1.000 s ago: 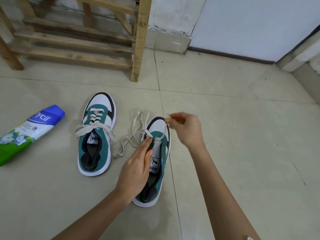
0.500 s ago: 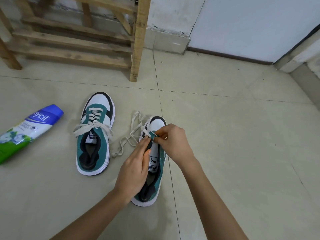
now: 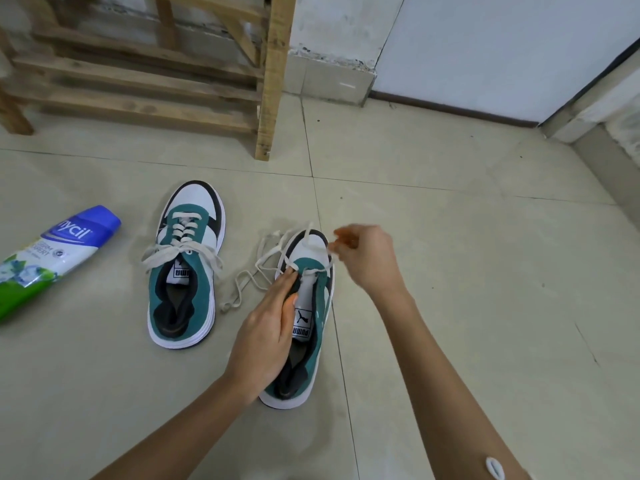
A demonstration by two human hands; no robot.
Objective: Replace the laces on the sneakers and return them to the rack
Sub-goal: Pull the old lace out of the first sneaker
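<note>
Lifting clear of the eyelets since half a second ago, the right hand [image 3: 367,258] pinches what seems to be the lace [image 3: 268,257] end (blurred), while the left hand [image 3: 266,334] stays pressed, fingers straight, on the sneaker [image 3: 311,252]. That sneaker lies lengthwise, toe pointing away from the person, on the tiled floor [image 3: 450,271] before the wooden rack [image 3: 138,81].
</note>
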